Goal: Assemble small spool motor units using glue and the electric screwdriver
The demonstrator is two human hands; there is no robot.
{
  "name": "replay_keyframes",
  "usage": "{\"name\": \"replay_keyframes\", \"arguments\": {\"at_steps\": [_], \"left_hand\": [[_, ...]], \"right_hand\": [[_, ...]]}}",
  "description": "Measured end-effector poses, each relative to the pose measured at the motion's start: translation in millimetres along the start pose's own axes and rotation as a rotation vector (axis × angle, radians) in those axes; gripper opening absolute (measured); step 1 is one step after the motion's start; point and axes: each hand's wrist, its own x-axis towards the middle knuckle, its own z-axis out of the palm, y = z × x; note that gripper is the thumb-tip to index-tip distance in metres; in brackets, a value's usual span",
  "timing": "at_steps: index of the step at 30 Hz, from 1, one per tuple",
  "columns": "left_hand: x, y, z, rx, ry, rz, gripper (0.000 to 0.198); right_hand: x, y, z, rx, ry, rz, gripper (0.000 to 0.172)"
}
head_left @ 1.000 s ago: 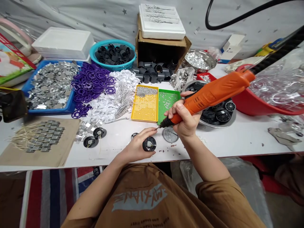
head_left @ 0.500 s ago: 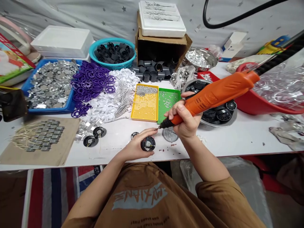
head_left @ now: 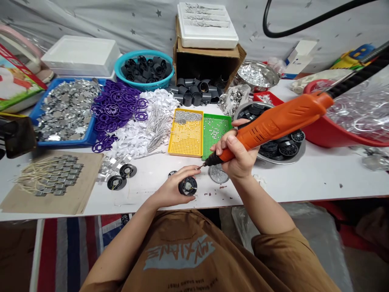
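My right hand (head_left: 238, 152) is wrapped round an orange electric screwdriver (head_left: 273, 121), its black nose and thin bit pointing down to the left. The bit's tip meets the fingertips of my left hand (head_left: 173, 185); whether a screw sits there is too small to tell. Between thumb and fingers, my left hand grips a round black plastic housing (head_left: 187, 186) whose open end shows a pale part and a yellowish wire inside. Just right of the bit lies a round dish of small silvery screws (head_left: 219, 173). Two similar black housings (head_left: 117, 182) rest on the table to the left.
Yellow (head_left: 186, 138) and green (head_left: 209, 154) perforated trays with tiny metal parts stand ahead. A blue tray (head_left: 94, 132) of metal plates, purple rings (head_left: 118, 101) and motors with wires (head_left: 57, 174) are left. Right are a metal bowl (head_left: 284, 161) of black wheels and a red basin (head_left: 328, 138).
The black housing in my left hand has tilted and shifted slightly left. My right hand keeps the screwdriver nearly in place, its tip still at my left fingertips.
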Motion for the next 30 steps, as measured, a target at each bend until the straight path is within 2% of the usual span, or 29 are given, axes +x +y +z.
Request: {"name": "replay_keyframes", "arguments": {"at_steps": [6, 11, 20, 30], "left_hand": [[-1.7, 4.3, -2.1, 0.051, -0.037, -0.017, 0.074], [-0.3, 3.9, -2.0, 0.038, -0.024, -0.033, 0.072], [0.9, 2.5, -2.8, 0.042, -0.007, 0.005, 0.072], [1.1, 3.9, 0.9, 0.070, -0.022, -0.020, 0.071]], "right_hand": [[0.6, 3.3, 0.4, 0.008, -0.012, -0.015, 0.020], [-2.6, 2.4, 1.1, -0.015, -0.007, 0.030, 0.027], [-5.4, 2.6, -0.1, -0.021, -0.007, 0.040, 0.028], [-8.4, 2.9, -0.8, -0.015, -0.016, 0.053, 0.030]]}}
